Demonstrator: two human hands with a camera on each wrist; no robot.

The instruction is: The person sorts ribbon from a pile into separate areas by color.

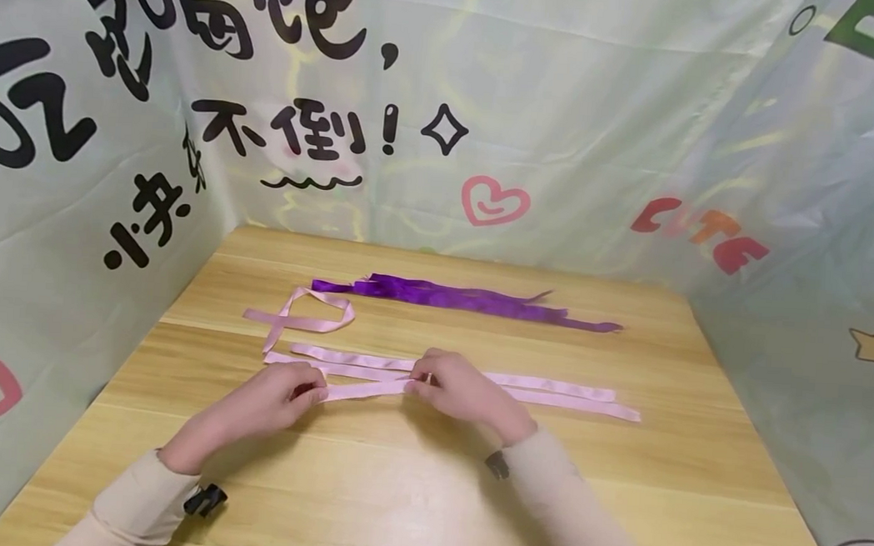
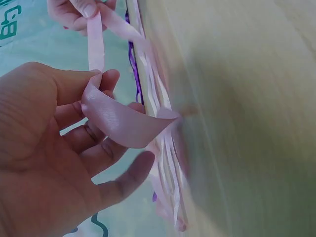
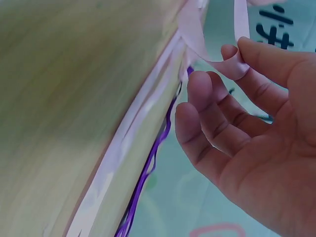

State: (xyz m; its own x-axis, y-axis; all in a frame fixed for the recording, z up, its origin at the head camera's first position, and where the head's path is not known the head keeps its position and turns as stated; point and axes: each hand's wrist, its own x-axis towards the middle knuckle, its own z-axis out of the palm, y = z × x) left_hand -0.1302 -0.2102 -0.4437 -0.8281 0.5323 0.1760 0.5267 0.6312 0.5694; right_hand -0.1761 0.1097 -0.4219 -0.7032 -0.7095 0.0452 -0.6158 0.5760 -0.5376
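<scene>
A pink ribbon [image 1: 365, 390] is stretched between my two hands, low over the wooden table. My left hand [image 1: 282, 395] pinches it between thumb and forefinger; in the left wrist view a loose tail of the ribbon [image 2: 123, 121] curves down beside the other fingers. My right hand [image 1: 467, 396] pinches the same ribbon farther right, and the right wrist view shows the ribbon [image 3: 232, 66] bending around at the fingertips. Behind the hands, more pink ribbon strips [image 1: 558, 387] lie lengthwise on the table, partly hidden by the right hand.
Purple ribbons [image 1: 451, 295] lie in a bundle near the table's back edge. A looped pink ribbon [image 1: 314, 324] rests at the back left. Printed cloth walls [image 1: 580, 148] enclose the table [image 1: 393, 504] at the back and both sides.
</scene>
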